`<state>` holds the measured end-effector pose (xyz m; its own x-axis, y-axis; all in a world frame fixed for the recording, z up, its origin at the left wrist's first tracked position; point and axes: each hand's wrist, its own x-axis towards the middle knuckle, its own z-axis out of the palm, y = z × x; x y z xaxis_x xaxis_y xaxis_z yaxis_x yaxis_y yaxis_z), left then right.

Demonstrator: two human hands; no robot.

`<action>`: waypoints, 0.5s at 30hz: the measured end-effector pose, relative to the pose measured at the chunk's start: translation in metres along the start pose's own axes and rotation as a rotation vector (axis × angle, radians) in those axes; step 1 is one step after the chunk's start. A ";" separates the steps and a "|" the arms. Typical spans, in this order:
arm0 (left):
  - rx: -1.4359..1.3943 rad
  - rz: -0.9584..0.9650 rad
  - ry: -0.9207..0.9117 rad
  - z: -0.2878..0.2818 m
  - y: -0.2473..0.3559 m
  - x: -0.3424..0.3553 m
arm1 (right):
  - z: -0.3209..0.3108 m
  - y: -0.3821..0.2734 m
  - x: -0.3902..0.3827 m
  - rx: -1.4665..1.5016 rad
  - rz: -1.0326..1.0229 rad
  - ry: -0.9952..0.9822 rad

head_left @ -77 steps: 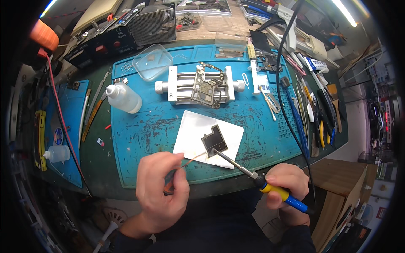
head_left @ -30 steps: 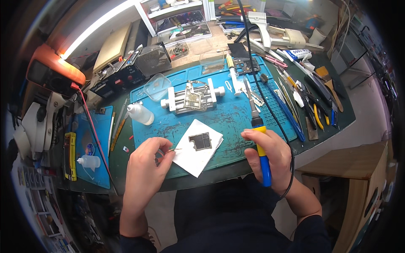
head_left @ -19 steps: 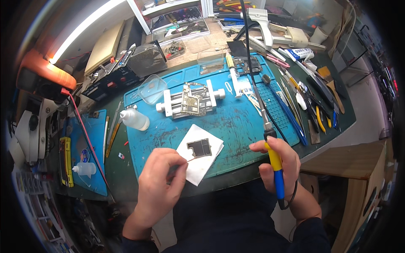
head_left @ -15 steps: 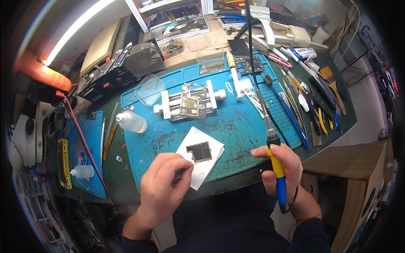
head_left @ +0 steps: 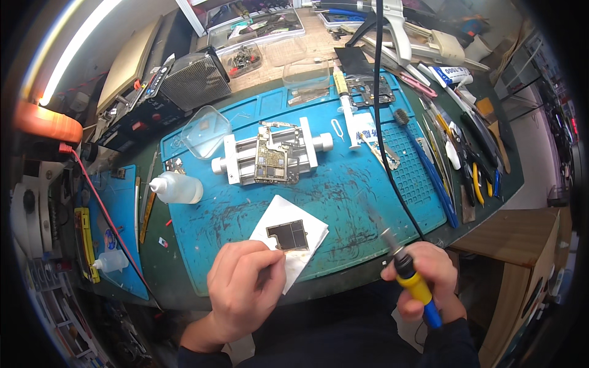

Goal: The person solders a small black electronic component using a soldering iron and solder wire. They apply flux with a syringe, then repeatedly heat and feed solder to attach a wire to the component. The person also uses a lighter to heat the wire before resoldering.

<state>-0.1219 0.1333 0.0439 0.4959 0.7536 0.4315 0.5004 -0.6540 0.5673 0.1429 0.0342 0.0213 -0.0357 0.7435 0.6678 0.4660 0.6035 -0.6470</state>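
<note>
My right hand [head_left: 443, 274] grips a soldering iron [head_left: 416, 287] by its yellow and blue handle. The iron's metal end points up and to the left, above the front edge of the mat, and its tip is blurred. My left hand [head_left: 242, 291] is closed in a pinch at the lower left corner of a small dark circuit board [head_left: 287, 235]. Whatever lies between those fingertips is too small to name. That board rests on a folded white tissue [head_left: 296, 273]. Behind it, a metal clamp holder [head_left: 232, 161] carries a second circuit board [head_left: 272, 162].
Left of the holder stands a clear squeeze bottle [head_left: 178, 188], with a clear plastic tray [head_left: 205, 132] behind. A syringe [head_left: 347, 113] and a blue-handled brush [head_left: 429, 172] lie on the right of the blue mat [head_left: 343, 208]. Pliers [head_left: 475, 178] and several other tools crowd the far right.
My right hand has turned and lowered the soldering iron, swinging its tip left and down from upright. The left hand keeps its pinch beside the board. The whole view has shifted slightly.
</note>
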 end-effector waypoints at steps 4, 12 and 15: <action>-0.010 -0.028 0.000 0.001 -0.001 -0.003 | 0.003 -0.007 0.018 0.075 0.066 0.035; 0.009 -0.013 0.014 0.002 -0.002 -0.003 | 0.004 -0.004 0.019 0.052 0.203 -0.011; 0.008 -0.006 0.012 0.002 -0.003 -0.003 | 0.006 -0.003 0.017 0.065 0.187 -0.006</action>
<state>-0.1234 0.1330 0.0396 0.4841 0.7582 0.4368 0.5089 -0.6500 0.5644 0.1356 0.0462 0.0325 0.0409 0.8461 0.5314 0.4065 0.4718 -0.7824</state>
